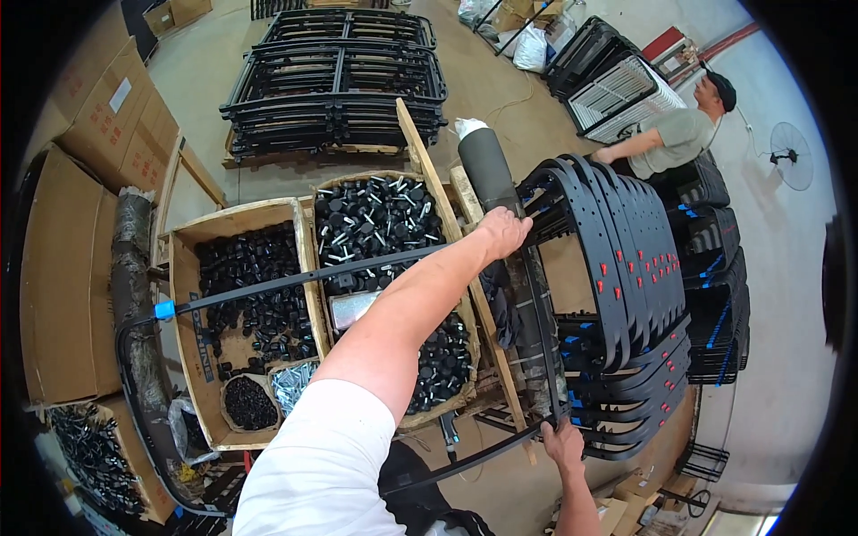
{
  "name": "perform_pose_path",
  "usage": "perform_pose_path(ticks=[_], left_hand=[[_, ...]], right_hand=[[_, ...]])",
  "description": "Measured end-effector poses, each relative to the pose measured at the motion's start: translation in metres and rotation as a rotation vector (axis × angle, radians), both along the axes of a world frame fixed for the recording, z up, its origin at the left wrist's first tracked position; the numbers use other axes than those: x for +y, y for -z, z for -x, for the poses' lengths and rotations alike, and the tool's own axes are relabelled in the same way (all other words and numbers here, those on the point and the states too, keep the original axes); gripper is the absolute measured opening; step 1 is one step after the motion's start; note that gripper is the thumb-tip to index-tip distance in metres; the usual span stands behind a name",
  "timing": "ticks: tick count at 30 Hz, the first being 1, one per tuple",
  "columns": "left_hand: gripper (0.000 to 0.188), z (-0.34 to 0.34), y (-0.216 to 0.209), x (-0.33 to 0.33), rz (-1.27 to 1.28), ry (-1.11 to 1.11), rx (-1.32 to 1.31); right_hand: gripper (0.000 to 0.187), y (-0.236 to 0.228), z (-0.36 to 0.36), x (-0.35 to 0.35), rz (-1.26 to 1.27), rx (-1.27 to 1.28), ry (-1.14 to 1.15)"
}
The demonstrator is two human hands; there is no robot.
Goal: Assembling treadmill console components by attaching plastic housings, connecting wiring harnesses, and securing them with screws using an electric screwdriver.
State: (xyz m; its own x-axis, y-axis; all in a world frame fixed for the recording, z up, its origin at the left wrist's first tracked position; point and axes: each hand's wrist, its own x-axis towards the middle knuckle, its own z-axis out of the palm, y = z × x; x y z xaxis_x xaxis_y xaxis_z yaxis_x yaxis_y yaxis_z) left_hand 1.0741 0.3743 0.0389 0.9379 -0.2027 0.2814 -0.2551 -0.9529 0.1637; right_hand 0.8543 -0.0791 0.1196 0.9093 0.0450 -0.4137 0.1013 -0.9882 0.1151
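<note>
A large frame of black metal tube (295, 280) spans the view in front of me, with a blue clip (164, 309) on its far left part. My left hand (505, 234) reaches across and is closed round its far right corner. Around the near right corner, my right hand (563, 444) is also closed. Under the frame stand a box of small black plastic caps (241, 268) and a bin of black knobs with bolts (380, 210). A roll in clear wrap (353, 309) lies on the knobs, partly hidden by my left arm.
Bent black frames with red clips (626, 259) are stacked close on the right, and a person (684, 134) stands behind them. More black frames lie on a pallet (335, 85) ahead. A grey padded roll (487, 161) and wooden slats (429, 179) border the bins. Cartons (116, 116) stand left.
</note>
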Motion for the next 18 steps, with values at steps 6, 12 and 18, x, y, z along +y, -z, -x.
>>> perform_pose_path(ticks=[6,12,18], left_hand=[[0.027,0.04,-0.021,0.057,0.471,-0.23,0.119],[0.041,0.123,0.031,0.151,0.181,-0.143,0.336],[0.047,0.116,0.032,0.144,0.189,-0.179,0.392]], right_hand=[[0.059,0.005,0.001,-0.005,0.065,-0.062,0.029],[0.058,0.014,0.007,0.0,0.083,-0.151,-0.01],[0.057,0.019,0.008,-0.007,0.151,-0.161,-0.053]])
